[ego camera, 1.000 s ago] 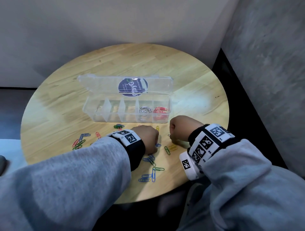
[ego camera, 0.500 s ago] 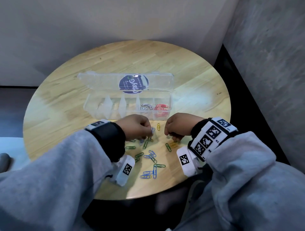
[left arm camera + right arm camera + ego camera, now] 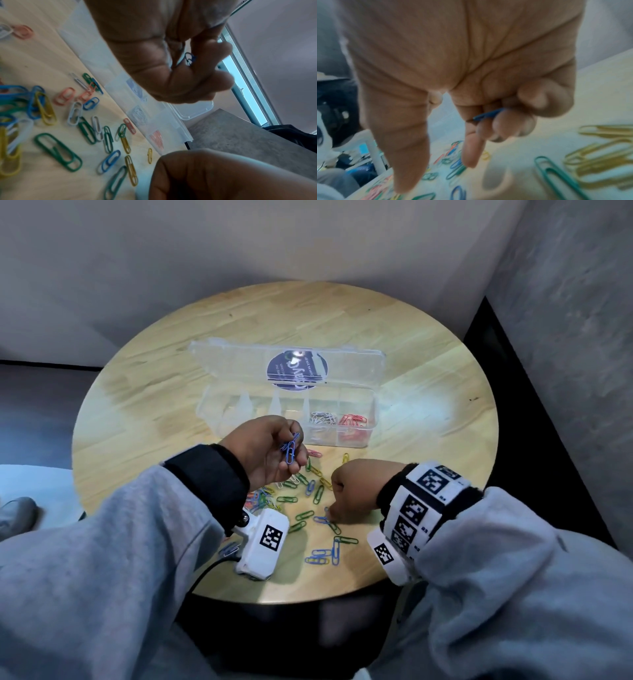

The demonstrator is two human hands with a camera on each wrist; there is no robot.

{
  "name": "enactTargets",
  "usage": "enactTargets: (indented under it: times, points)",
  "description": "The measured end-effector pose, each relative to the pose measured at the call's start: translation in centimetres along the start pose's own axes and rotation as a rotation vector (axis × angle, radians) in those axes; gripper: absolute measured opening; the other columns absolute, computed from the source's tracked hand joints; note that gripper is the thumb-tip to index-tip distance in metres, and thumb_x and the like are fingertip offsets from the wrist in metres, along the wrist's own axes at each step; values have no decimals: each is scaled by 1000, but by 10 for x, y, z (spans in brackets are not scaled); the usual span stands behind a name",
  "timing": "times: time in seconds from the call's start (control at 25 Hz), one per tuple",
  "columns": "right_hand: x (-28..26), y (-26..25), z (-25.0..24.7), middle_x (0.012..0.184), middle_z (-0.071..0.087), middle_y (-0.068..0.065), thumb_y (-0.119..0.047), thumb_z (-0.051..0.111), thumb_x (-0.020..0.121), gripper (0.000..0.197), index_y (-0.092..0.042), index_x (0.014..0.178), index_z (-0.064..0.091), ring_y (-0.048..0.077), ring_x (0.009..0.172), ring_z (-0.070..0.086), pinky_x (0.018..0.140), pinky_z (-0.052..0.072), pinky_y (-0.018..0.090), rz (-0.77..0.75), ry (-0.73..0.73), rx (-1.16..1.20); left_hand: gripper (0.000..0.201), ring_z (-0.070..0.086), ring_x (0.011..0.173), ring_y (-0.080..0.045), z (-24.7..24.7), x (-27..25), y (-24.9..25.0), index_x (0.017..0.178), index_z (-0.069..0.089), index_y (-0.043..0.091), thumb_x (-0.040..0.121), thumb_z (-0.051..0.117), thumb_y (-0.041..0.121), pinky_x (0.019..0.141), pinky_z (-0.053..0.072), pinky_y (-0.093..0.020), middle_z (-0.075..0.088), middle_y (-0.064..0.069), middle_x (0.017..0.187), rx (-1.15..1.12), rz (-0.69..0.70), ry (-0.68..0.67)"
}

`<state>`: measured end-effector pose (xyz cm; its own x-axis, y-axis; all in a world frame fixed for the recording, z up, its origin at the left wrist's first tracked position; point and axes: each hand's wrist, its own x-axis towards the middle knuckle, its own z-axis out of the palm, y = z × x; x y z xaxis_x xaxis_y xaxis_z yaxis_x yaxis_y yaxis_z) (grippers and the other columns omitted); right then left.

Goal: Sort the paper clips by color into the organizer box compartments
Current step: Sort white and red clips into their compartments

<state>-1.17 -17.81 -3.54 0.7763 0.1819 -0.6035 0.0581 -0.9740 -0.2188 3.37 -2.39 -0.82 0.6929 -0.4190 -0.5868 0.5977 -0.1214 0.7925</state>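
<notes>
The clear organizer box [image 3: 219,419] stands open at mid-table, its lid [image 3: 236,364] lying back. White clips [image 3: 322,418] fill one compartment and red clips [image 3: 352,421] the rightmost one. My left hand [image 3: 274,450] is raised palm up in front of the box and holds a few blue paper clips [image 3: 290,449] in its curled fingers; these blue clips [image 3: 189,59] also show in the left wrist view. My right hand [image 3: 342,508] is down on the table, thumb and index finger [image 3: 471,155] pointing at a loose blue clip [image 3: 322,520], while its curled fingers pinch another blue clip [image 3: 488,113].
Loose green, yellow, blue, white and red clips [image 3: 318,494] lie scattered between the box and the near edge of the round wooden table [image 3: 428,440], with a pile [image 3: 260,498] under my left wrist. Walls close in behind and to the right.
My left hand lifted off the table and turned palm up with blue clips in it. My right hand moved toward the near edge, down to a loose blue clip.
</notes>
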Motion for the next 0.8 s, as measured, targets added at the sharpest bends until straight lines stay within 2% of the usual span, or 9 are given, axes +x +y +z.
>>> enactTargets:
  times: [0.04,0.12,0.24,0.32,0.44,0.56,0.68,0.8]
  points:
    - [2,-4,2,76,60,2,-50,65,77,39,-11,83,62,21,73,56,62,43,28,15,19,-25,26,46,34,-15,-1,-1,0,61,41,9,78,22,4,33,30,-10,53,-10,49,9,-2,7]
    - [7,-13,7,66,54,0,-53,67,74,42,-13,69,55,19,64,52,55,39,25,35,59,-59,26,46,35,-16,-4,-2,-2,62,43,8,78,22,3,34,30,-11,53,-11,50,23,-3,21]
    - [16,-21,14,60,48,-1,-43,70,76,42,-14,58,45,18,59,49,52,37,24,52,56,-64,28,46,37,-14,-11,-2,-3,64,47,8,81,25,8,35,30,-12,52,-8,52,41,-29,56]
    - [21,-21,17,61,50,0,-33,70,77,35,-12,60,48,21,64,52,57,41,25,41,46,-57,28,41,39,-11,-13,-1,-5,67,51,11,85,31,13,36,27,-14,47,-3,54,114,-52,110]
    - [27,-20,19,72,57,4,-23,69,75,14,-12,73,59,23,68,55,61,44,25,25,31,-27,19,31,43,-11,-13,1,-10,74,56,12,88,43,15,38,20,-16,39,-1,57,269,-64,196]
    - [27,-17,18,73,57,6,-17,66,73,6,-13,74,62,23,66,53,58,41,23,25,17,7,11,27,48,-14,-9,0,-11,79,55,15,89,50,18,44,20,-19,36,0,59,628,-82,167]
    - [22,-9,12,72,58,7,-18,64,76,8,-10,76,65,23,66,53,61,42,26,46,21,74,8,40,54,-9,-2,-4,-14,77,57,24,84,60,27,51,32,-20,47,7,61,1097,-25,78]
    - [14,8,-2,73,63,5,-21,64,79,20,-4,87,72,20,68,55,64,45,27,48,43,199,8,45,57,-4,10,-9,-19,76,60,28,77,67,28,56,35,-22,50,10,60,1275,16,-31]
